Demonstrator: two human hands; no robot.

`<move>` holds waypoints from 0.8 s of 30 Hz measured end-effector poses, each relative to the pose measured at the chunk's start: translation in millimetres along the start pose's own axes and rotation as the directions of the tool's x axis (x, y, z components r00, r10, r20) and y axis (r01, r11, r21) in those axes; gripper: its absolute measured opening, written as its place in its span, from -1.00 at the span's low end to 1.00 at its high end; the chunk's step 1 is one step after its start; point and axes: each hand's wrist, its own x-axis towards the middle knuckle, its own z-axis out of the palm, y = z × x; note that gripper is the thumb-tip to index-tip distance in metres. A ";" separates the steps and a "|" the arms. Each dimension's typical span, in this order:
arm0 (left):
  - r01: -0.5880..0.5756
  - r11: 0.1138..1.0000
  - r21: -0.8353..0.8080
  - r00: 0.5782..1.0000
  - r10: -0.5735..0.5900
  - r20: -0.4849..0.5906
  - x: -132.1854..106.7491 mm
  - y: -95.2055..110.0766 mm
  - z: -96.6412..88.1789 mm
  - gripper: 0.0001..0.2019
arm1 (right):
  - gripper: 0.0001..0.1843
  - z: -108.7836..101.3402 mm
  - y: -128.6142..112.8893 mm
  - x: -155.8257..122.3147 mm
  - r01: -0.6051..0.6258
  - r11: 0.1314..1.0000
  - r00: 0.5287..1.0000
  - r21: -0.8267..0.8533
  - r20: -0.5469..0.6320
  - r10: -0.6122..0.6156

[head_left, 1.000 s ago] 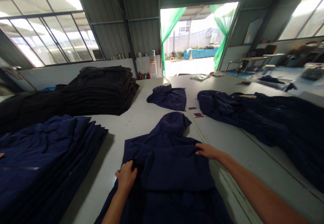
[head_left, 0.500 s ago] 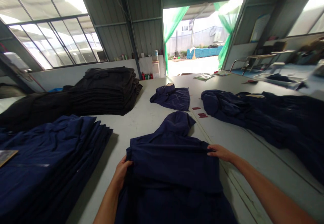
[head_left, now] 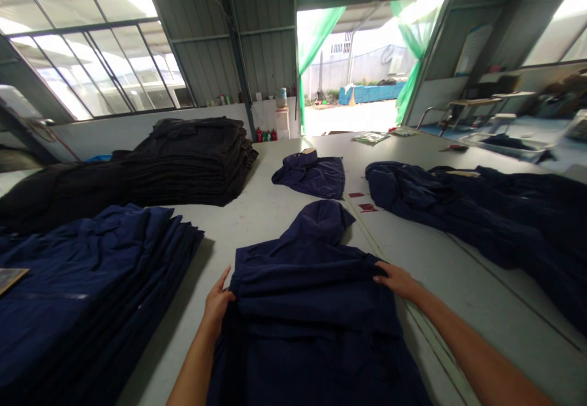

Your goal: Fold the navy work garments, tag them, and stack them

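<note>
Navy garments [head_left: 105, 284] lie stacked at left, before a black pile [head_left: 192, 164]. The left hand [head_left: 218, 303], half open with forefinger lifted, has its thumb against the left edge of a navy hooded garment [head_left: 316, 308]; whether it grips is unclear. That garment lies front and centre on the pale table [head_left: 215, 225], hood [head_left: 318, 222] pointing away. The right hand [head_left: 397, 280] pinches its right edge between thumb and fingers. Farther right lies more navy clothing [head_left: 486, 216].

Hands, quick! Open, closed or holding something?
Left hand: forefinger extended, thumb touching navy garment; grip can't be told.
Right hand: touching the garment's opposite edge; grip can't be told.
</note>
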 end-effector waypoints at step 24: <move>-0.398 0.059 0.916 0.911 0.146 0.386 -4.0 -35.2 47.9 -0.53 | -0.15 75.5 -144.4 -95.7 0.172 0.962 0.979 -0.210 -0.072 -0.191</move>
